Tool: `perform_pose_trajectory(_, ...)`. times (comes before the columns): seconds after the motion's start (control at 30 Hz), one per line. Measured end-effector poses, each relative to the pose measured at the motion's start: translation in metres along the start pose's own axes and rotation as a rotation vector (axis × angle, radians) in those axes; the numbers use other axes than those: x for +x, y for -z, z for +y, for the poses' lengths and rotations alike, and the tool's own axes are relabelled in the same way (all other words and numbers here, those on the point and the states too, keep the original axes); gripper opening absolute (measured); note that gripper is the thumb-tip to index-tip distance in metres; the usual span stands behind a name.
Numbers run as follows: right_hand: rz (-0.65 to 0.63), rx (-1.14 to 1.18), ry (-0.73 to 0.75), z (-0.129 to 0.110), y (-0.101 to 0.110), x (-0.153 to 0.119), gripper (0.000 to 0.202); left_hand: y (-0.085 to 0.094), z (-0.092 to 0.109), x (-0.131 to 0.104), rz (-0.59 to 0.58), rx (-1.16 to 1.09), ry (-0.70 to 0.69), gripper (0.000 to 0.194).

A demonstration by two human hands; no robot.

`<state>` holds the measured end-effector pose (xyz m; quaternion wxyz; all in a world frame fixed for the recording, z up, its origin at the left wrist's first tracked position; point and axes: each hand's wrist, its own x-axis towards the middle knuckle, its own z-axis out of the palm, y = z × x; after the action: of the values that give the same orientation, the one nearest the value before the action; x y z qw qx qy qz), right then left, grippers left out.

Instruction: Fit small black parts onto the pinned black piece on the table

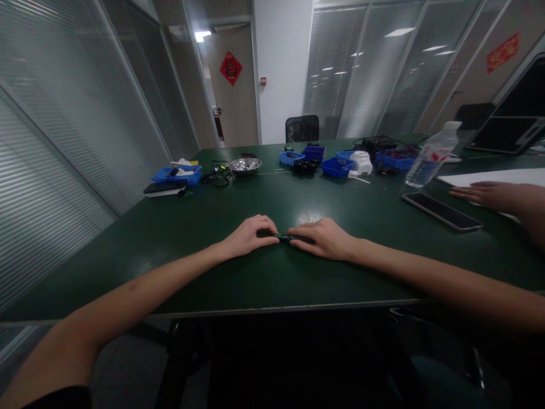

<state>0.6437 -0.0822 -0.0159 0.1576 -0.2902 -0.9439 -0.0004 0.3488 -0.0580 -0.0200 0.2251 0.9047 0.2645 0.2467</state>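
Observation:
Both hands meet low over the dark green table (204, 284), near its front edge. Thumb and fingertips of my left hand (251, 236) are closed on one end of a small green-and-black piece (283, 237). My right hand (326, 237) grips the other end, where a slim dark part runs under its fingers. The piece lies level between the two hands, close to the tabletop. Its kind is too small to make out, and my fingers hide much of it.
A phone (440, 210) and a water bottle (433, 154) are at the right, beside another person's hand (506, 199) on white paper (502, 176). Farther back stand blue bins (337, 167), a metal bowl (246, 165), black cables (218, 175) and a blue tray (192, 176).

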Motion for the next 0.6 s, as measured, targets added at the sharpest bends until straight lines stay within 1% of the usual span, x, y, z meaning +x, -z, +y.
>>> perform_pose_trajectory(0.27,0.017,-0.038,0.017,-0.0013,-0.0028,0.0020,0.046,-0.0032,0.0024,0.0036,-0.025,-0.005,-0.026,0.023)
perform_pose_trajectory(0.47,0.016,-0.063,-0.007,-0.0003,-0.0033,0.0003,0.046,-0.0031,0.0011,0.0030,-0.020,-0.003,-0.030,0.022)
perform_pose_trajectory(0.6,0.043,-0.040,-0.040,-0.0013,-0.0009,-0.0004,0.046,-0.0027,0.0024,0.0035,-0.023,-0.007,-0.026,0.023)
